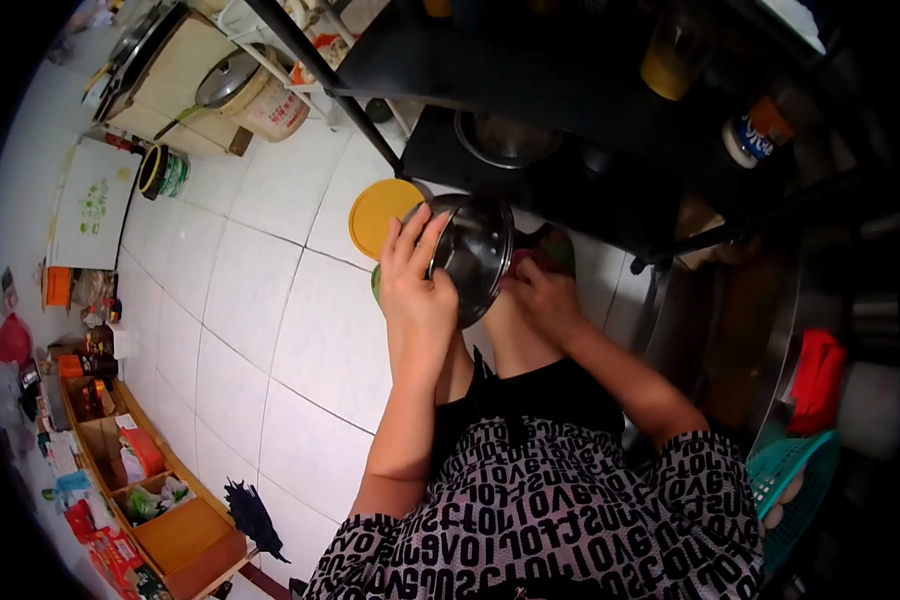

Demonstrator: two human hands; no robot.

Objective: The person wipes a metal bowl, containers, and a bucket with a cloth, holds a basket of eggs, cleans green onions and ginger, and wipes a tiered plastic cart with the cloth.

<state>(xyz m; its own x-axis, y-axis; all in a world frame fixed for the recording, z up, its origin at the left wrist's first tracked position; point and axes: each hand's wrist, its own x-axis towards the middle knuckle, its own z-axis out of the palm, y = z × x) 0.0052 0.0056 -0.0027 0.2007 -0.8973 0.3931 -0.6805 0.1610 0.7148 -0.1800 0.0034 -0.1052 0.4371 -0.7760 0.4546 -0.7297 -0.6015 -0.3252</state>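
Note:
A shiny steel bowl (473, 248) is held tilted on its side above my knees. My left hand (417, 262) grips it from the left, fingers spread over its wall and thumb near the bottom edge. Close against the bowl's right rim, my right hand (548, 300) has its fingers closed on a dark red, cloth-like piece (519, 263), mostly hidden by the fingers and the bowl. Beyond the bowl, a round yellow lid (381, 218) lies over the white tiled floor.
A black shelf rack (470, 60) stands ahead, with another metal bowl (505, 140) on its lower shelf. At right are a teal basket (792, 475) and a red cloth (818, 380). A wooden compartment box (185, 535) and a dark umbrella (255, 520) are at left.

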